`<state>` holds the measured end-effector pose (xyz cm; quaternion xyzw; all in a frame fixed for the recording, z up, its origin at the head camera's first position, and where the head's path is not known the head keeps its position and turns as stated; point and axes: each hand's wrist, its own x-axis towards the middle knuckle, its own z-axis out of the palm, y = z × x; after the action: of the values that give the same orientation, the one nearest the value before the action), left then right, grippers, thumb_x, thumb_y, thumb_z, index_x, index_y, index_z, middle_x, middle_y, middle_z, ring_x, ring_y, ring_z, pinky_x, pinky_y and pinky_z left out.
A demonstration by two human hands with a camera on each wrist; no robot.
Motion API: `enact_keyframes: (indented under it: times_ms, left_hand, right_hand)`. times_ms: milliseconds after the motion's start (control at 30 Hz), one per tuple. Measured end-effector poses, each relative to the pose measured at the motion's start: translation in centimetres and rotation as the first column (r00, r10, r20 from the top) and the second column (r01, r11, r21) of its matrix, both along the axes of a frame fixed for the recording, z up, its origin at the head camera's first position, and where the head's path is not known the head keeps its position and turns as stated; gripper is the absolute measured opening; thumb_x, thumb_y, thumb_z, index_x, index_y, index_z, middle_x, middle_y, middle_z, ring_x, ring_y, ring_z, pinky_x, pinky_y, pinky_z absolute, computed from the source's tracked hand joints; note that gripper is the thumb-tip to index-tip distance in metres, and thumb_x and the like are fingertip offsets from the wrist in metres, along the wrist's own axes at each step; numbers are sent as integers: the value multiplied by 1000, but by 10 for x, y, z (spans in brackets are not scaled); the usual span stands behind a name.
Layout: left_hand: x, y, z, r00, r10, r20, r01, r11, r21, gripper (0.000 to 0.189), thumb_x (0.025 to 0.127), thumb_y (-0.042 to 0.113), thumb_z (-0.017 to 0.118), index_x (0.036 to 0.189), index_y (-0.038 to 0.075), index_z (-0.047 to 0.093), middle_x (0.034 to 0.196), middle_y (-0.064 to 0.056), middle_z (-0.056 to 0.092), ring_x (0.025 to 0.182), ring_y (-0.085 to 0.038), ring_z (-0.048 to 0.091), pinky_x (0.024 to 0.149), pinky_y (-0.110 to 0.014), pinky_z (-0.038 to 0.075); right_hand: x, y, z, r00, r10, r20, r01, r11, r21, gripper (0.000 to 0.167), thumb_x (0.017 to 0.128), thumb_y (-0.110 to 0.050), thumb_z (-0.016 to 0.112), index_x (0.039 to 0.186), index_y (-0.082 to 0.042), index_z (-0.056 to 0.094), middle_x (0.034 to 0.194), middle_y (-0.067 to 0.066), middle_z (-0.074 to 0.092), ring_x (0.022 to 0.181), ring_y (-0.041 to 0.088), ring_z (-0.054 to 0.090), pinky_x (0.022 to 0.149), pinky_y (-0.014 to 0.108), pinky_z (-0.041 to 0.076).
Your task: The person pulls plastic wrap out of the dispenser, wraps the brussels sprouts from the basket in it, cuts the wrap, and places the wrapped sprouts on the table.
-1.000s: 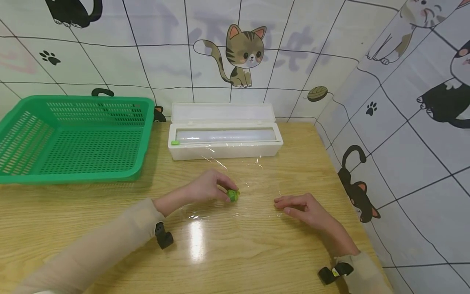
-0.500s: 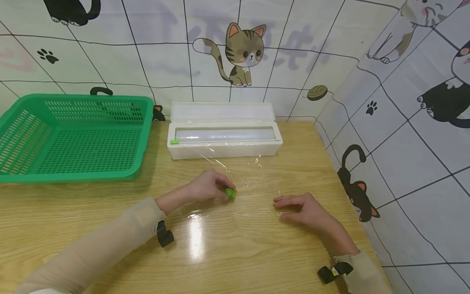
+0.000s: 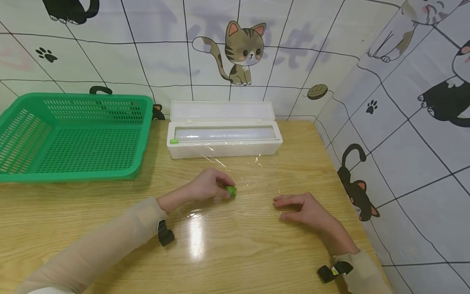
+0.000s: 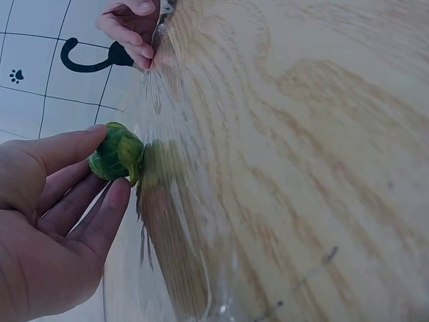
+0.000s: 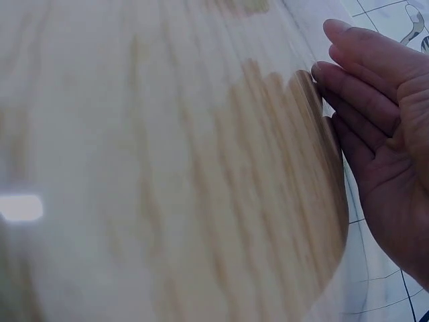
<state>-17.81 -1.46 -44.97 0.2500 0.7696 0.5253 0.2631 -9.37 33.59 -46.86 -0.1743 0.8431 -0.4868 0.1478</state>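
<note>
Between thumb and fingers, my left hand pinches a small Brussels sprout, low over a clear sheet of plastic wrap. In the left wrist view the sprout's stem side faces the wrap, and it seems to touch or nearly touch it. The wrap stretches over the table from a white dispenser box. My right hand rests at the sheet's right side with fingers extended. In the right wrist view its fingertips touch the surface and nothing is gripped.
At the left stands a green plastic basket with slotted walls. The dispenser's lid is raised, showing the film roll, with a small green slider at its left. A cat-patterned wall covering borders the wooden table.
The left hand has shifted the Brussels sprout slightly left and turned it a little. The right thumb has moved away from the fingers; otherwise that hand stays in place.
</note>
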Motion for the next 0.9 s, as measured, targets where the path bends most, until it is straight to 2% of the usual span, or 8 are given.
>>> enact_keyframes:
  times_ms: [200,367,467,600,700,900]
  left_hand:
    - [0,-1,3,1000,29,-1,-29,999,-20,35,80,-4,83,113,-5,74,102,-8,77,94,-17,72,89,-29,56]
    - [-2,-3,3,1000,30,-1,-30,999,-22,38,81,-3,83,117,-6,72,106,-10,76,98,-20,72,91,-32,57]
    - [-3,-7,4,999,35,-31,-37,999,-38,37,82,2,83,118,-3,73,112,-11,75,103,-22,71,94,-35,56]
    - [-5,-19,3,997,64,-47,-65,997,-30,35,84,7,83,117,-2,74,114,-12,75,108,-26,70,95,-39,56]
    - [-5,-30,3,997,78,-29,-78,997,-9,34,85,7,82,116,-3,74,114,-15,74,107,-28,71,92,-38,57]
    - [7,-56,5,996,86,-36,-87,996,-11,31,86,5,81,115,-5,75,115,-17,74,105,-31,71,91,-37,58]
  right_hand:
    - [-1,1,1,1000,17,-20,-17,1000,-7,34,80,-12,89,112,-9,80,125,8,72,123,13,62,104,14,41]
    - [-2,1,0,999,33,-20,-33,999,-12,33,80,-11,89,111,-9,80,126,8,72,123,12,63,104,15,42]
    - [-3,1,0,999,38,-13,-38,999,-19,31,80,-10,89,109,-9,80,125,8,72,123,13,63,104,16,43]
    - [-3,1,0,999,35,-16,-35,999,-17,31,79,-9,89,109,-9,81,125,8,72,123,13,63,104,16,43]
    - [-3,-1,0,999,36,-24,-36,999,-20,31,79,-8,88,109,-8,80,124,9,72,123,13,63,104,16,43]
    - [-1,0,-2,998,40,-51,-41,999,-4,31,79,-8,88,109,-9,80,125,9,72,123,14,63,104,16,43]
